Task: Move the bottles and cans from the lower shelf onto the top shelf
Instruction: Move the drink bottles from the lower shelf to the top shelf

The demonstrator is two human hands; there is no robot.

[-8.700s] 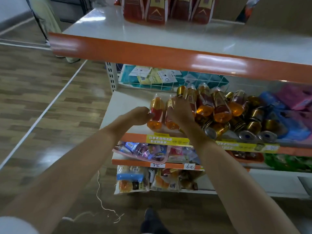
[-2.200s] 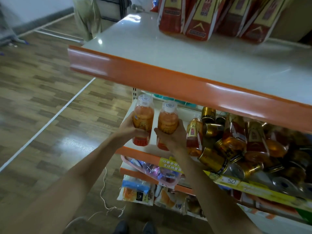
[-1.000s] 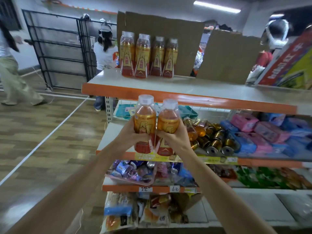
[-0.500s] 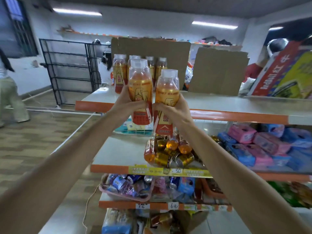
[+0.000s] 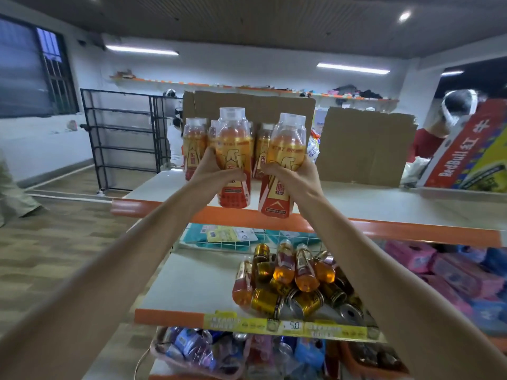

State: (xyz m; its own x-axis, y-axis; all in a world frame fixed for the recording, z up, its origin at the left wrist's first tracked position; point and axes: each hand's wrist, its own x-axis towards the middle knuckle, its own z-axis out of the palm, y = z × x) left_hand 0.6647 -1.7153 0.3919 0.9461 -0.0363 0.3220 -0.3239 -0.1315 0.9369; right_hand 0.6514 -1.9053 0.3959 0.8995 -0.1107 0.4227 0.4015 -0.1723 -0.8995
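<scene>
My left hand (image 5: pixel 216 174) grips an upright orange drink bottle (image 5: pixel 233 144) with a clear cap. My right hand (image 5: pixel 290 176) grips a second orange bottle (image 5: pixel 286 144) beside it. Both bottles hang in the air at the front edge of the top shelf (image 5: pixel 384 204), their bases level with its orange lip. Several like bottles (image 5: pixel 193 144) stand upright at the back left of that shelf, partly hidden by the held ones. On the lower shelf (image 5: pixel 189 283) lies a heap of orange bottles and gold cans (image 5: pixel 293 283).
Cardboard sheets (image 5: pixel 365 144) stand along the back of the top shelf. A Red Bull carton (image 5: pixel 472 152) leans at its right end. Pink and blue packs (image 5: pixel 452 272) fill the lower shelf's right side. A black wire rack (image 5: pixel 123 138) stands at left.
Both hands have lifted the two bottles from just below the top shelf's lip up to its front edge. The view has tilted upward.
</scene>
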